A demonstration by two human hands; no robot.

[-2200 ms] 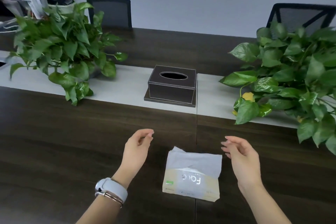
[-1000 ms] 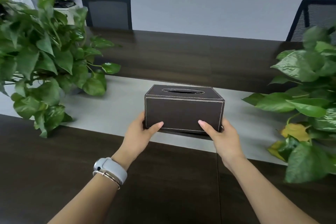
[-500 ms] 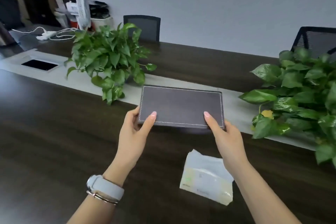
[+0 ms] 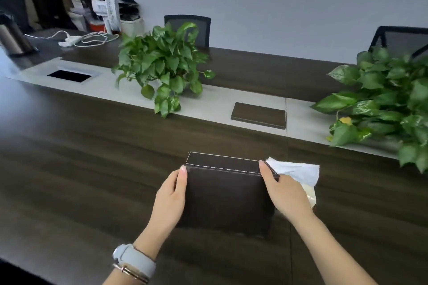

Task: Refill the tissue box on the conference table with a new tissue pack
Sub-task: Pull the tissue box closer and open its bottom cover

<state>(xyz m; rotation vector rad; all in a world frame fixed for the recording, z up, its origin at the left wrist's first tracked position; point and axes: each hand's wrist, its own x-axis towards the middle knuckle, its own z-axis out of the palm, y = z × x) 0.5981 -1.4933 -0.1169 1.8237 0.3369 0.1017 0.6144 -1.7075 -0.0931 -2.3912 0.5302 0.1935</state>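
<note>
I hold the dark brown tissue box cover (image 4: 228, 196) with white stitching over the near part of the dark table, one broad dark face turned toward me. My left hand (image 4: 171, 201) grips its left side and my right hand (image 4: 283, 194) grips its right side. The new tissue pack (image 4: 298, 174) lies just behind and right of the cover, mostly hidden by it and my right hand; a white tissue sticks out. The box's flat brown base (image 4: 258, 115) lies alone on the pale centre strip.
Two leafy potted plants stand on the pale strip, one at the left (image 4: 162, 64) and one at the right (image 4: 384, 99). A rectangular cable opening (image 4: 69, 75) is cut in the strip far left. Two chairs (image 4: 187, 28) stand behind the table.
Both hands reached for the box, lifted its cover off the base, and brought it toward me and down. It now covers most of the tissue pack.
</note>
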